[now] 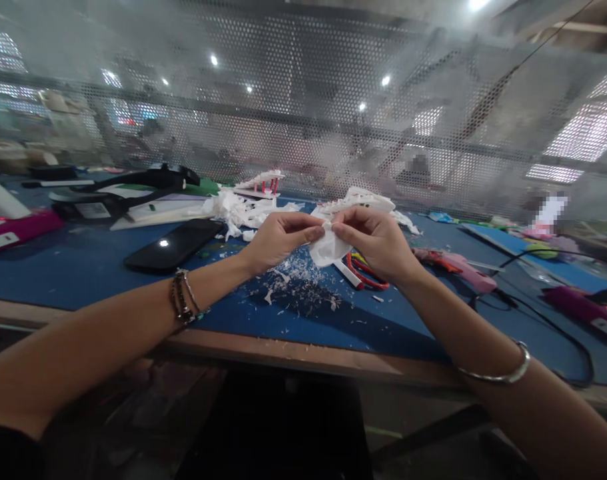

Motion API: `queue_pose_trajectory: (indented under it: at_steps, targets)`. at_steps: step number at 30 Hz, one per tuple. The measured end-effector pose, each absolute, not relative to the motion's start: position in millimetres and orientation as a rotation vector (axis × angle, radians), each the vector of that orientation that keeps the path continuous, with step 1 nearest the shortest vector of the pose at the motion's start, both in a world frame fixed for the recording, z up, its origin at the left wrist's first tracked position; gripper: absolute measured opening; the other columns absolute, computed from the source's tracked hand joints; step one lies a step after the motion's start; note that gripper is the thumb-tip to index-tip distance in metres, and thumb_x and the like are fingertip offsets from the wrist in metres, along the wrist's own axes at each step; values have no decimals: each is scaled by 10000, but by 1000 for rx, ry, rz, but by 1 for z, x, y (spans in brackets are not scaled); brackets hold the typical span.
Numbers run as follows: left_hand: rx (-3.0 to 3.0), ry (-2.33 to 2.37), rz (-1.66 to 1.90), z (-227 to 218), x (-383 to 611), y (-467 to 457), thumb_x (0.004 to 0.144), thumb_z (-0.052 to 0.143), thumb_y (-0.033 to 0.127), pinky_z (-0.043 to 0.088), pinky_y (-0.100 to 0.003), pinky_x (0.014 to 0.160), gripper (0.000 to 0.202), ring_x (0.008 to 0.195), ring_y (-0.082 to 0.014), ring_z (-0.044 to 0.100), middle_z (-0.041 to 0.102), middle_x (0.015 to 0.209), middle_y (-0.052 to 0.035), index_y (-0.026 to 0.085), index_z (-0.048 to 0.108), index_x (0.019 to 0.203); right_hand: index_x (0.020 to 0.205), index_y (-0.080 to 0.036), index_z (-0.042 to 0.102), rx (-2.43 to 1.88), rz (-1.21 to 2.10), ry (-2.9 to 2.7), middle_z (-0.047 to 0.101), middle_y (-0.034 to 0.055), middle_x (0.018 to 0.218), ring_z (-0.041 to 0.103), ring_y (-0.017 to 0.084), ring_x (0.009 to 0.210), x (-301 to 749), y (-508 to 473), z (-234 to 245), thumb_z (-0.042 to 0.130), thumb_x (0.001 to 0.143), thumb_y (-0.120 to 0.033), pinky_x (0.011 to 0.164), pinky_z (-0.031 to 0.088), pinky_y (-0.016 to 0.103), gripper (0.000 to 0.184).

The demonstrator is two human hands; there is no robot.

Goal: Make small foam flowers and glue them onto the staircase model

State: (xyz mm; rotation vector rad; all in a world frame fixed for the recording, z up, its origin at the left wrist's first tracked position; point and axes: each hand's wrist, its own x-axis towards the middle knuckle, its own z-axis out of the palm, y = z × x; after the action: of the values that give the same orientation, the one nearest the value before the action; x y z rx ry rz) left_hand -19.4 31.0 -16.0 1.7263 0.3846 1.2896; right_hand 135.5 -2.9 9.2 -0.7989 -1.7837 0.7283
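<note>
Above the blue tabletop (pixel 223 293), a thin, soft-looking white piece (pixel 329 250) hangs between my two hands. My left hand (pixel 287 239) pinches its upper left edge with thumb and finger. Close beside it, my right hand (pixel 376 241) pinches the upper right edge the same way. The fingertips nearly meet. Below them, small white shreds (pixel 303 275) are scattered over the table. Near my right hand lie a white stick with a red end (pixel 350 275) and a red looped handle (pixel 376 281), partly hidden by that hand.
A heap of torn white scraps (pixel 236 212) and a black phone (pixel 174 245) lie to the left. More white pieces (pixel 366 199) sit behind my right hand. On the right are a pink tool (pixel 463 272), a black cord (pixel 543 320) and a purple power strip (pixel 580 310). Perforated mesh (pixel 293 87) stands behind.
</note>
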Motion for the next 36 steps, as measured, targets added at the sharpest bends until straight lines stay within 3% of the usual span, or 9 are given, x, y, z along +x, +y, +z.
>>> queue_pose_trajectory:
  at_steps: [7,13,24,30,36]
  targets:
    - [1663,328,1299,-20,-18,36,596,680,208,399,-158,499,221,516,-50,495,581,597,33,155,590,790,645,-149,534,-766,827,-1759,484,-38,602,428,41,530,135,-2,5,593,671,-238,493,347,185,110]
    - [1721,379,1463,-20,-17,37,575,681,237,397,-161,523,130,591,-65,491,555,622,19,140,601,608,642,-153,533,-746,755,-1753,481,-41,583,423,45,522,133,-2,4,581,678,-226,488,343,190,94]
    - [1848,517,1594,-21,-13,20,671,576,150,434,-185,568,70,647,-91,539,612,685,-26,123,640,687,650,-150,509,-733,681,-1722,510,-32,615,477,51,566,130,1,0,586,668,-196,545,392,198,91]
    - [2027,382,1507,-19,-18,26,674,613,218,429,-173,561,101,664,-91,537,600,717,-32,125,635,705,636,-179,442,-698,813,-1728,485,-51,601,469,56,548,131,2,-1,663,607,-301,514,397,200,255]
    - [1947,272,1351,-16,-22,30,659,631,243,420,-163,535,112,596,-71,510,582,653,0,134,627,684,606,-164,449,-689,889,-1754,489,-49,574,472,48,532,132,0,2,656,624,-273,498,389,189,235]
